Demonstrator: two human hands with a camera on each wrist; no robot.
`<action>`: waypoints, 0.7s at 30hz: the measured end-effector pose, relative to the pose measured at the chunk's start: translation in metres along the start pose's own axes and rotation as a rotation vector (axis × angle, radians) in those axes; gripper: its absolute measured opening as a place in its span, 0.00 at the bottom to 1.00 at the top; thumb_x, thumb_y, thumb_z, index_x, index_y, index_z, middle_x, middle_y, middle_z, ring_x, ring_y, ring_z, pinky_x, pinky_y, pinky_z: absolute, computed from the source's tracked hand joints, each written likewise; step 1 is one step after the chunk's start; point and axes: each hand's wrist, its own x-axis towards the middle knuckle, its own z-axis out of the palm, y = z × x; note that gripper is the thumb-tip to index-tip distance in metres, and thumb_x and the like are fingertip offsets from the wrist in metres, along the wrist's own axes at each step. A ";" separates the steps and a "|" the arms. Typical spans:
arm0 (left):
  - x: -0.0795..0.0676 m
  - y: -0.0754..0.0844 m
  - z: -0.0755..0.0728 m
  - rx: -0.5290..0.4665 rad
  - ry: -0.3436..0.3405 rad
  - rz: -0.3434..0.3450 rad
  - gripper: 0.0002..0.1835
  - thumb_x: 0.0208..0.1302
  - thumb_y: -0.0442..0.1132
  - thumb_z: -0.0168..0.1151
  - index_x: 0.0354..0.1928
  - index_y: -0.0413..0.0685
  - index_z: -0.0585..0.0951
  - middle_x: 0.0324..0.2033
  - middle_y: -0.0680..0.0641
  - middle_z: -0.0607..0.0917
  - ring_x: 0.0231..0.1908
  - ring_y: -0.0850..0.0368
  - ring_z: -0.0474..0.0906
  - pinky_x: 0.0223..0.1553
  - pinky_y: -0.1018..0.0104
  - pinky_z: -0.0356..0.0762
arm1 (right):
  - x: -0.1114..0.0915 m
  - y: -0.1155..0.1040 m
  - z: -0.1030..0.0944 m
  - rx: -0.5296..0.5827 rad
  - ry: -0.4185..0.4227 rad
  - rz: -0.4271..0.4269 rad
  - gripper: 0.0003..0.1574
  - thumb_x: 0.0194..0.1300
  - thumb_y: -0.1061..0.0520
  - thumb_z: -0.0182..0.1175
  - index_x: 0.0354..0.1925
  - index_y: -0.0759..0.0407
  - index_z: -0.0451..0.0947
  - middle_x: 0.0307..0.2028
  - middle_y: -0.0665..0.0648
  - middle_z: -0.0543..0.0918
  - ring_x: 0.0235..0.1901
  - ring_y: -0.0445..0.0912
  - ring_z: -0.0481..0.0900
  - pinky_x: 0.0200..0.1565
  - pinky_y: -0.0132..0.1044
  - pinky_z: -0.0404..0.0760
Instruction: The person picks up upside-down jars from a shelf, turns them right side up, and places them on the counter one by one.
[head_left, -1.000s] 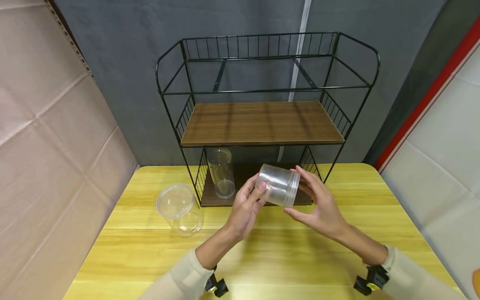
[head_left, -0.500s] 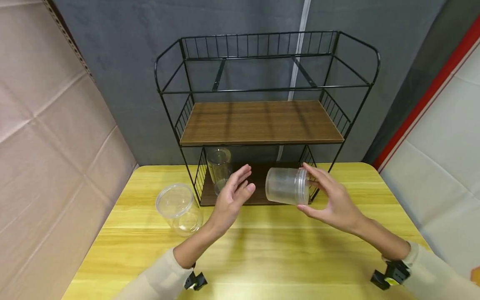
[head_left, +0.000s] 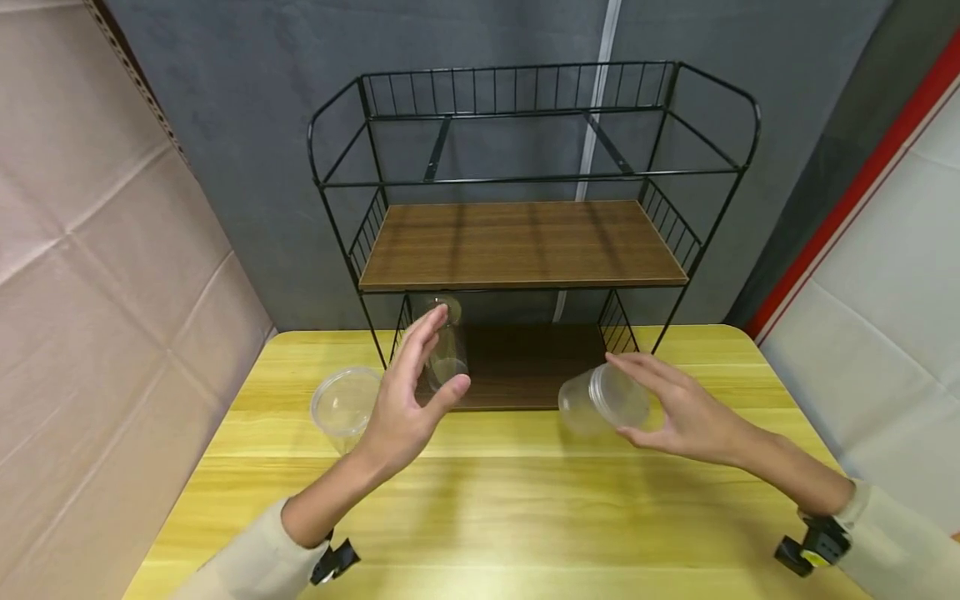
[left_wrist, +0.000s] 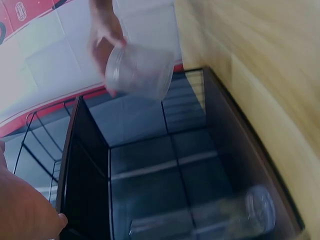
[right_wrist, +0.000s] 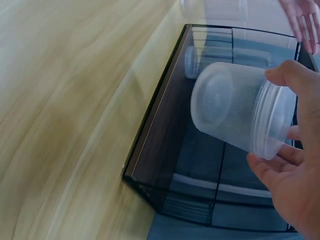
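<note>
My right hand (head_left: 686, 408) holds a short clear plastic jar (head_left: 588, 404) by its ridged rim end, thumb and fingers on opposite sides. In the right wrist view the jar (right_wrist: 230, 110) is tipped on its side, its round base away from the palm. The left hand (head_left: 401, 404) is raised with fingers extended and thumb apart, holding nothing. Behind it, a tall clear jar (head_left: 452, 354) stands at the left of the lower shelf, partly covered by the fingers. A wider clear jar (head_left: 341, 404) is on the table beside the rack, partly behind the left hand.
The black wire rack (head_left: 525, 178) stands at the back of the yellow wooden table (head_left: 525, 517). It has a brown middle shelf (head_left: 525, 246), a brown lower shelf (head_left: 532, 367) and an open-framed top with crossbars. Pale sheets hang along both sides.
My left hand has let go of the short jar and moved left, towards the tall jar. The right hand has carried the short jar right and lower, turning its rim end towards the head camera.
</note>
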 end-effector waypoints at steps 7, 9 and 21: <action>0.003 0.006 -0.031 0.047 0.067 0.048 0.42 0.74 0.36 0.65 0.84 0.46 0.56 0.81 0.46 0.59 0.81 0.52 0.55 0.81 0.64 0.51 | -0.009 0.008 -0.003 -0.052 -0.081 -0.024 0.59 0.44 0.55 0.84 0.73 0.67 0.71 0.60 0.65 0.80 0.52 0.55 0.83 0.42 0.48 0.90; 0.003 0.007 -0.039 0.064 0.085 0.045 0.43 0.72 0.32 0.64 0.84 0.46 0.56 0.81 0.45 0.59 0.81 0.53 0.55 0.81 0.65 0.51 | -0.011 0.010 -0.004 -0.063 -0.105 -0.023 0.59 0.44 0.55 0.84 0.72 0.68 0.72 0.59 0.65 0.80 0.52 0.56 0.83 0.41 0.48 0.90; 0.001 0.009 -0.074 0.111 0.210 0.086 0.43 0.68 0.24 0.62 0.82 0.42 0.59 0.78 0.41 0.62 0.79 0.47 0.58 0.80 0.64 0.54 | -0.034 0.028 0.000 -0.103 -0.178 -0.006 0.55 0.44 0.53 0.84 0.68 0.70 0.76 0.57 0.66 0.81 0.53 0.59 0.84 0.39 0.44 0.90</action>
